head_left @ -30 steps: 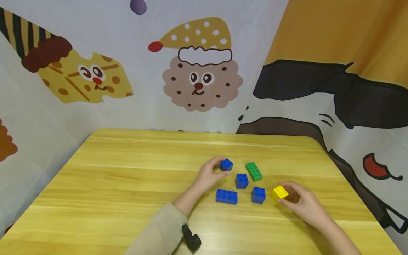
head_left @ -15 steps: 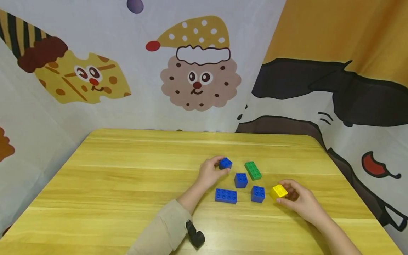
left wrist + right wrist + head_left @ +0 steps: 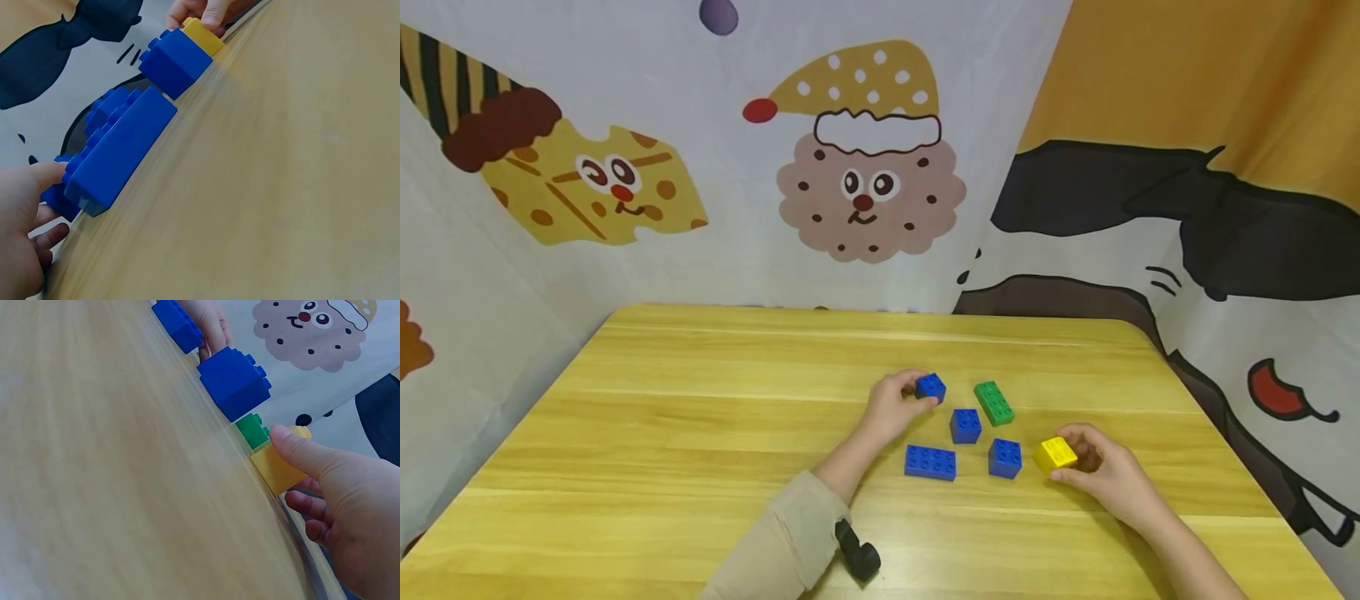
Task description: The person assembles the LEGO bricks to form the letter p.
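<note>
At the far side of the group, my left hand [image 3: 891,410] pinches a small square blue brick [image 3: 931,387] between thumb and fingers. My right hand [image 3: 1108,473] grips a yellow brick [image 3: 1056,455] at the group's right end, thumb on the near side. In the right wrist view the thumb lies along the yellow brick [image 3: 277,467], which sits low at the tabletop. From the left wrist, a long blue brick [image 3: 122,153] stands in front and partly hides the brick at my left fingers.
Between the hands lie two square blue bricks, one nearer the middle [image 3: 966,426] and one nearer the yellow [image 3: 1004,458]. A long blue brick [image 3: 930,462] lies in front, a long green brick [image 3: 994,403] behind. The wooden table [image 3: 685,433] meets a cartoon-printed cloth [image 3: 737,267].
My left forearm has shifted slightly to the right. Both hands keep almost the same places, and the bricks stay where they were; the head view has moved a little.
</note>
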{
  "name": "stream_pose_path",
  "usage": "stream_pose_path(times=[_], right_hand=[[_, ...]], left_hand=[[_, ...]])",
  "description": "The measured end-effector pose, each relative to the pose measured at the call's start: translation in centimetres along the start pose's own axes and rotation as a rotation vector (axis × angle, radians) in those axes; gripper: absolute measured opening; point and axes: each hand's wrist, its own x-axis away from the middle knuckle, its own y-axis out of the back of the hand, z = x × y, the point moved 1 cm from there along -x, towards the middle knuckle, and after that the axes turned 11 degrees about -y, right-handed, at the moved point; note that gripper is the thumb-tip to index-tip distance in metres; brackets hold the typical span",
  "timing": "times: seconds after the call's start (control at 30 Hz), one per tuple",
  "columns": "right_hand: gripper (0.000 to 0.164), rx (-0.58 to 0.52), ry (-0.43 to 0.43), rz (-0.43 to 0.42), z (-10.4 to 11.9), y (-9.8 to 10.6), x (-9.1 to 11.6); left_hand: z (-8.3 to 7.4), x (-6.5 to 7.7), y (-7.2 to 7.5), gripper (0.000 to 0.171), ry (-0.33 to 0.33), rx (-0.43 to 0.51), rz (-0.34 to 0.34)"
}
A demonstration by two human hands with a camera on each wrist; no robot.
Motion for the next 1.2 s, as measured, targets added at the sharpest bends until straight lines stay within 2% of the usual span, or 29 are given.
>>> stream_pose_path(times=[0.2, 0.57, 0.93, 1.2], right_hand=[[0.044, 0.013, -0.013, -0.057, 0.2, 0.0, 0.1], [0.043, -0.006, 0.012, -0.143, 1.1, 0.4, 0.5], [0.042, -0.077, 0.068, -0.212, 2.3, 0.7, 0.9], [0.042, -0.088, 0.054, -0.233, 4.2, 0.7, 1.4]], left_hand=[[0.1, 0.3, 0.7, 0.046, -0.004, 0.018, 0.010], [-0.3, 1.6, 3.2, 0.045, -0.004, 0.009, 0.023], [-1.1, 3.2, 5.4, 0.041, -0.092, 0.015, 0.026], [-1.8, 4.1, 6.7, 0.040, -0.121, 0.036, 0.054]])
